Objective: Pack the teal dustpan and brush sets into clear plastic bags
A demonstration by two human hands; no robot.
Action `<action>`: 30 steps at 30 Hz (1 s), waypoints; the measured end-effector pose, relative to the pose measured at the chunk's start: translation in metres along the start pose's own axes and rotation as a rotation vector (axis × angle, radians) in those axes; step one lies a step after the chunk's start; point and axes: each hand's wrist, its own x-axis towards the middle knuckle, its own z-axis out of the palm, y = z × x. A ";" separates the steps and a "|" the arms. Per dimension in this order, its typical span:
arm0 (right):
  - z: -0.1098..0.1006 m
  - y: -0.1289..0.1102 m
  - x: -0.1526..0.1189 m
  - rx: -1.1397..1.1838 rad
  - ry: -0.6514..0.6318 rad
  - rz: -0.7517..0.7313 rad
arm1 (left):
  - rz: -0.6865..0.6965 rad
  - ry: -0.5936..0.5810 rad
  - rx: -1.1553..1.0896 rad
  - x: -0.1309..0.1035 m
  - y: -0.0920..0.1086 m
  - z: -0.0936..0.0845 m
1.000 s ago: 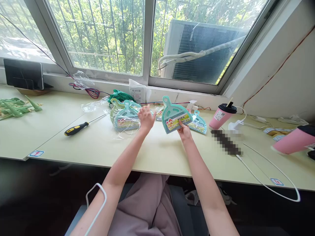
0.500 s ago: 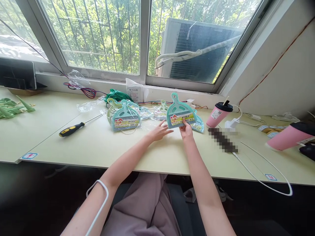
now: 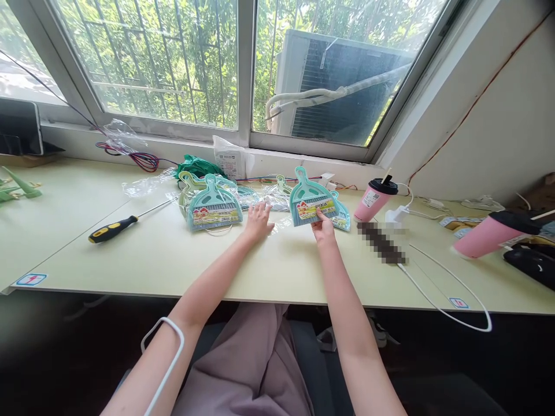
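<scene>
Right hand [image 3: 323, 226] pinches the teal mini dustpan [image 3: 311, 204] by its bottom edge, handle pointing toward the window; left hand [image 3: 257, 221] spread flat just beside it

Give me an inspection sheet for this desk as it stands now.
Surface: pale desk, two tops butted together.
Job's things: teal dustpan set held tilted up at its lower edge; another set lies flat to the left, more behind both.
Clutter: screwdriver, plastic bags, pink cup, tipped pink cup, green parts.
Hands: right hand pinches the dustpan set; left hand rests open on clear wrapping on the desk.
Cables: white cable loops over the front edge; coloured wires by the sill.
Surroundings: barred window, air-conditioner unit outside.
</scene>
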 end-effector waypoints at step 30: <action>0.009 0.024 -0.009 -0.254 -0.200 0.160 | -0.463 0.638 -0.336 0.011 -0.021 -0.045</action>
